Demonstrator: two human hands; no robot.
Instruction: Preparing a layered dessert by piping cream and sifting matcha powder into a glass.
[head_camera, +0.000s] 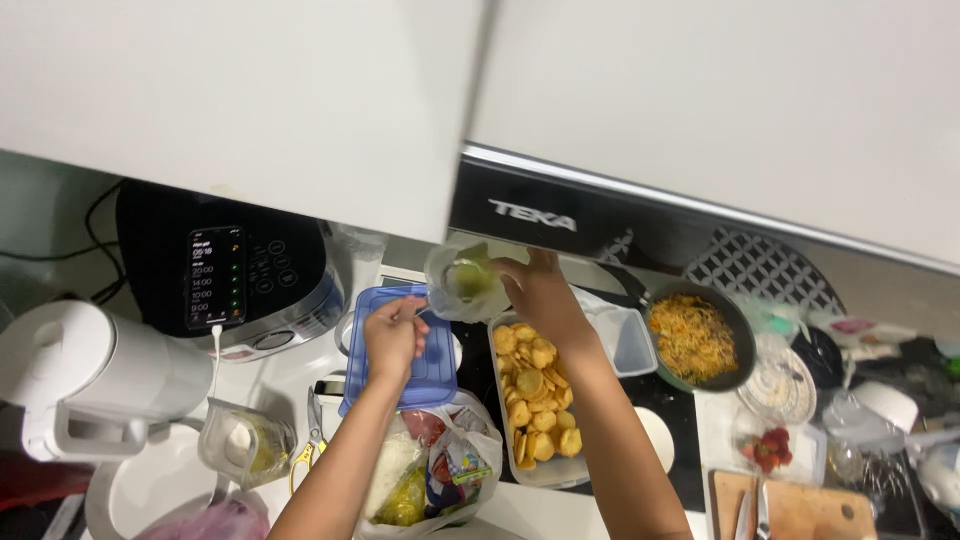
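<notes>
My right hand (540, 290) holds up a clear plastic cup (462, 278) with green-yellow content inside, above the counter. Beside it, my left hand (393, 336) is closed on a thin utensil handle that points toward the cup. Below my left hand lies a blue container lid (435, 368). Under my right forearm sits a long clear tray of round golden fried slices (537, 400). Both arms reach up from the bottom of the view.
A frying pan of orange noodles (697, 338) sits right. An empty clear container (625, 340) lies beside it. A dark multicooker (235, 265) and a white kettle (90, 385) stand left. A plastic bag of groceries (440, 470), scissors (312, 440) and a wooden board (800, 505) are near. White cupboards (300, 90) hang overhead.
</notes>
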